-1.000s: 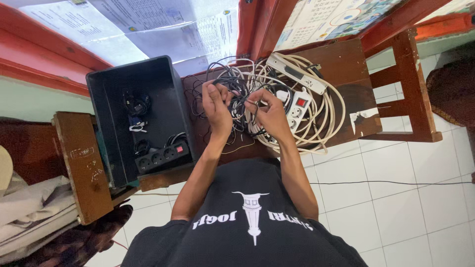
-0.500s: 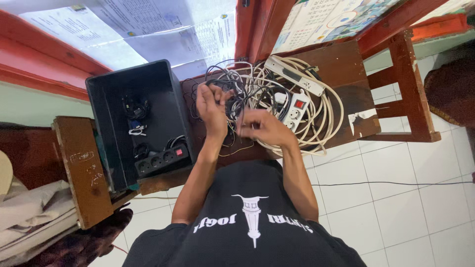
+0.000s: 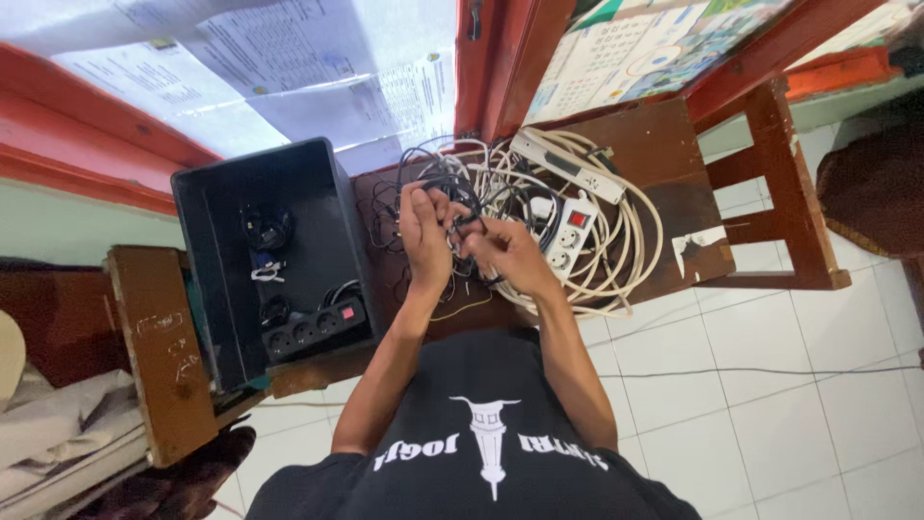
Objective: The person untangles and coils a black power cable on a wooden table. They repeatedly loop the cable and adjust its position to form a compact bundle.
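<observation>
My left hand [image 3: 424, 234] and my right hand [image 3: 506, 252] meet over a tangle of thin black cables [image 3: 445, 183] on a brown wooden table [image 3: 674, 144]. Both hands pinch the same black cable between their fingers. Just right of my hands lies a white power strip with a red switch [image 3: 572, 223], wrapped in loops of thick cream cable [image 3: 626, 217]. A second, longer white power strip [image 3: 561, 166] lies behind it.
A black plastic bin [image 3: 272, 241] stands left of my hands, holding a black power strip [image 3: 313, 325] and small coiled cables. Papers [image 3: 289, 67] hang on the wall behind. A wooden chair [image 3: 780, 183] stands at right on white floor tiles [image 3: 770, 385].
My right hand pulled back toward me half a second ago, then returned forward to meet my left hand on the black cable. The view shifted slightly downward.
</observation>
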